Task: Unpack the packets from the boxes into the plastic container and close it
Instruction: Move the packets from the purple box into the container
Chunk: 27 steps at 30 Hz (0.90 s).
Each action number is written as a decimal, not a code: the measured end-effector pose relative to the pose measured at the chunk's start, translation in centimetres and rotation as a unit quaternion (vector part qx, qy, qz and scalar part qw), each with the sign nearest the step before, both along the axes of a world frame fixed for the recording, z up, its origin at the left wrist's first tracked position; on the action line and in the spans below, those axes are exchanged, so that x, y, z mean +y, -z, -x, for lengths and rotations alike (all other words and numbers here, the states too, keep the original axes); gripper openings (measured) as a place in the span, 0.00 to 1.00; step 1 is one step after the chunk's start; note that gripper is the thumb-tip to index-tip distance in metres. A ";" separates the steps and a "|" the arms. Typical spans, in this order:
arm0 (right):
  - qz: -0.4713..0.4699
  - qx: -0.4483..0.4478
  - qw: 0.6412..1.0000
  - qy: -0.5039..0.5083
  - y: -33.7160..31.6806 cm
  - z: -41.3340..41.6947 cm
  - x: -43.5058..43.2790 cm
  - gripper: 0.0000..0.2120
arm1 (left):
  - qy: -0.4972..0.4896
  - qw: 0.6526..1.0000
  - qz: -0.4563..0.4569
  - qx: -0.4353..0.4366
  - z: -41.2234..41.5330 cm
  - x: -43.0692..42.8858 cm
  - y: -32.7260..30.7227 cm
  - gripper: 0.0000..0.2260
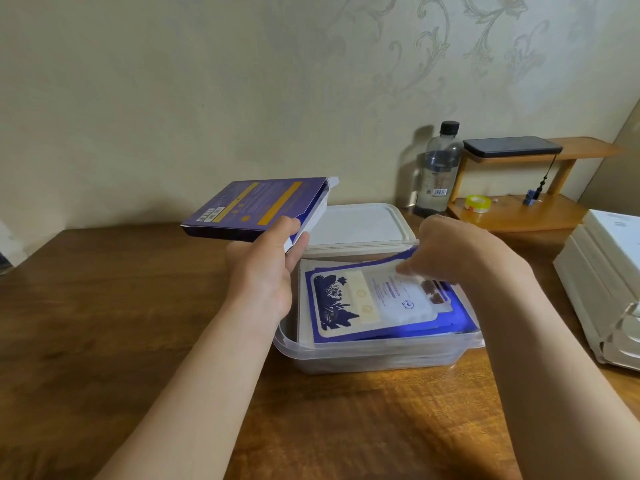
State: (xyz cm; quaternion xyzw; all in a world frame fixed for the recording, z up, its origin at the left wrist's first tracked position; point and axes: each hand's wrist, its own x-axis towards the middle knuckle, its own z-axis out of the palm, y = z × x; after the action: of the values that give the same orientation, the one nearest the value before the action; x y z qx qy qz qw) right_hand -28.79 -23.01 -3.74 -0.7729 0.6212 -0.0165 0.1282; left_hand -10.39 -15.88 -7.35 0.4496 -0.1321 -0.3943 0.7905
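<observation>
On the left, above the wooden table (138, 323): a flat purple box (256, 209) gripped in the left hand (266, 268), thumb on top near the open end, fingers curled beneath. End flap open, white inside showing. Probably emptied, so light. Thin card, easy to crush, best held by the long edges.

Just behind the container, flat on the table: the white lid (356, 225). Looks stiff; to be lifted by its rim and pressed down along the edges when closing.

In the middle: the clear plastic container (346, 351), open, holding a stack of blue-and-cream packets (381, 303), the top ones tilted with the far edge raised. Flat, limp, glossy film, likely to slide over one another and sag. Better taken as one stack by a short edge, then squared against the container wall.

Right hand (450, 251): fingers bent down over that raised far edge, seemingly pinching the packets. Thumb hidden, hand blurred.

Further right, not needed: a dark-capped bottle (438, 171), a phone (512, 146) on a small wooden shelf (588, 148), a yellow tape roll (478, 203), and white boxes (606, 271) stacked at the table's edge, presumably next to unpack.
</observation>
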 end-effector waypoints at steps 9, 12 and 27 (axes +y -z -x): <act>-0.082 -0.005 0.959 -0.272 0.2 -2.3 1.6 0.45 | 0.001 0.999 0.013 -0.030 0.4 0.1 0.0 0.11; -0.113 0.009 0.954 -0.279 1.7 -2.9 1.0 0.47 | 0.000 0.999 0.021 -0.041 0.5 0.2 0.1 0.11; -0.114 0.007 0.957 -0.265 2.6 -2.2 0.0 0.43 | 0.003 0.996 0.034 -0.083 0.6 0.1 0.7 0.13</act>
State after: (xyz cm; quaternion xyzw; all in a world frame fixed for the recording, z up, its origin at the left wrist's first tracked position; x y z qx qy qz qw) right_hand -26.55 -22.99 -6.37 -0.8903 0.3924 0.0948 0.2106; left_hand -10.98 -15.77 -8.07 0.4533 -0.2119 -0.3535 0.7904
